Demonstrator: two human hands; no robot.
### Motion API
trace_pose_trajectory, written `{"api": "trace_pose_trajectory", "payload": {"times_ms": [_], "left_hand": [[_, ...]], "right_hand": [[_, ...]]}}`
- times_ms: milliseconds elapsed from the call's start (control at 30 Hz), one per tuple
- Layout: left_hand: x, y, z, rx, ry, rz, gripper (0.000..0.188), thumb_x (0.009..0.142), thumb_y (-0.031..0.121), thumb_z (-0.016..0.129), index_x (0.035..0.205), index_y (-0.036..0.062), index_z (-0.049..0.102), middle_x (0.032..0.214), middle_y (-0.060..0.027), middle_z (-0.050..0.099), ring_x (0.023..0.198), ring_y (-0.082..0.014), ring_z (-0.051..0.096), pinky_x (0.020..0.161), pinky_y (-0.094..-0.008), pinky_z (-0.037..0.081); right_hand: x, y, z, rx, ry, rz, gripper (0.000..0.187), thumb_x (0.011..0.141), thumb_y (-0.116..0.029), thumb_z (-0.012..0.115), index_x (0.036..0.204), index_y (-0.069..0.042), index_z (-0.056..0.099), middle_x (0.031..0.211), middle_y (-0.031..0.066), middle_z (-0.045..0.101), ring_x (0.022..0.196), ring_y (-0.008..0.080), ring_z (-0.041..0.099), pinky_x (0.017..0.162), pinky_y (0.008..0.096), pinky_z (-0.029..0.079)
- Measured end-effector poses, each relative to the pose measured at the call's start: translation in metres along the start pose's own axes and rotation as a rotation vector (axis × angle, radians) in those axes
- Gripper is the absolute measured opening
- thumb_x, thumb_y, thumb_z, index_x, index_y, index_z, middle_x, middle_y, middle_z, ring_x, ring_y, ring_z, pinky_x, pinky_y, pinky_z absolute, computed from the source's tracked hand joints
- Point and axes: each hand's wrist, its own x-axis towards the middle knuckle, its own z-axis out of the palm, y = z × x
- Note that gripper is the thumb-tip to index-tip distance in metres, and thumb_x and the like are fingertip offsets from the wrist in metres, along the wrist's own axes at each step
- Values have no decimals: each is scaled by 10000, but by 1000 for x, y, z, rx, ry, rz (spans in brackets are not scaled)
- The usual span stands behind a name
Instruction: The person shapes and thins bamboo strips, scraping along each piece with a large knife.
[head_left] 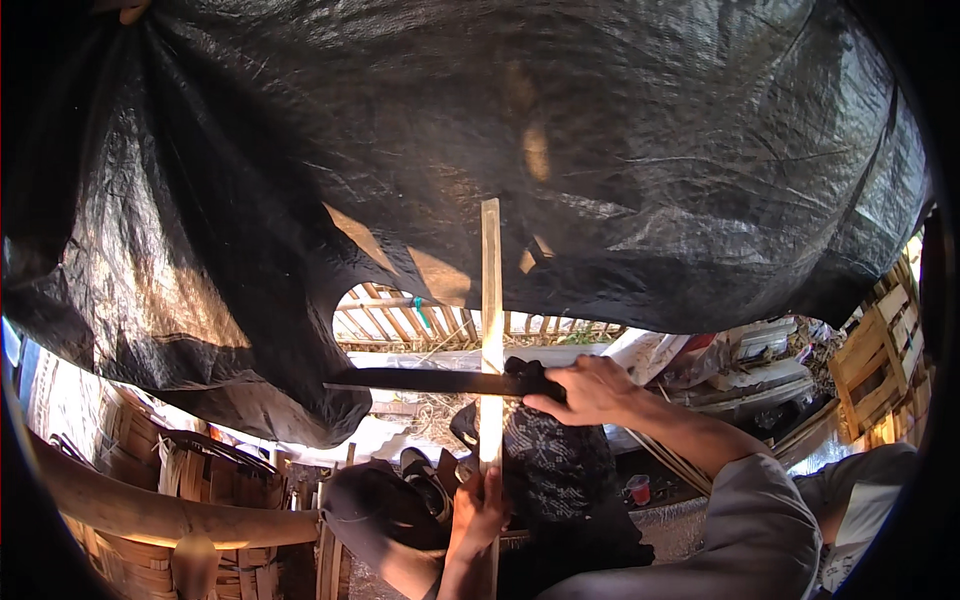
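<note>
A long pale strip [491, 270], apparently split bamboo or wood, stands nearly upright before me. Low on it, my left hand [478, 510] is closed around the strip. My right hand [590, 390] grips the dark handle of a machete [420, 380]. Its long dark blade points left and lies level across the front of the strip, above my left hand. Whether the edge bites into the strip, I cannot tell. Behind the strip, dark patterned cloth [560, 450] hangs or lies near my legs.
A black plastic sheet [650, 150] hangs across the front, with a slatted fence [400, 315] beneath it. At left are a thick bamboo pole [250, 525] and woven baskets [130, 430]. A red cup [638, 489] and a wooden crate [880, 350] are at right.
</note>
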Motion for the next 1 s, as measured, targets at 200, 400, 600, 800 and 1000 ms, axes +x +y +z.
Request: {"api": "trace_pose_trajectory", "payload": {"times_ms": [200,400,600,800,1000], "left_hand": [[-2,-1,-5,-94,-47,-10,341,924,356,442,752,61,432,499,21,371,378,-55,375,334,-210,311],[4,5,-6,-233,-89,-71,348,929,343,433,740,51,432,488,10,373,371,-58,379,329,-209,326],[-2,-4,-7,-47,-82,78,293,932,285,441,771,40,452,499,14,408,383,-51,405,344,-208,329],[-2,-4,-9,-135,-119,14,298,930,279,446,773,26,466,493,-2,443,401,-52,439,355,-210,340],[-8,-12,-10,-68,-52,67,314,926,293,455,794,10,490,507,-5,473,400,-63,461,360,-214,354]], "right_hand": [[2,18,-15,-144,-125,-131,575,817,-606,454,663,-72,601,387,49,436,361,147,502,328,326,408],[4,23,-12,166,-299,157,597,818,-582,467,801,-13,648,534,156,573,530,285,610,526,410,501],[6,7,-34,-59,-364,95,483,750,-525,590,800,-49,658,568,184,581,560,334,609,581,396,501],[11,40,-13,145,-79,184,512,823,-502,521,753,-12,651,585,152,598,590,274,627,554,377,496],[-2,5,-26,-118,-233,-15,513,777,-546,540,778,-44,645,604,182,578,606,320,608,594,423,489]]}}
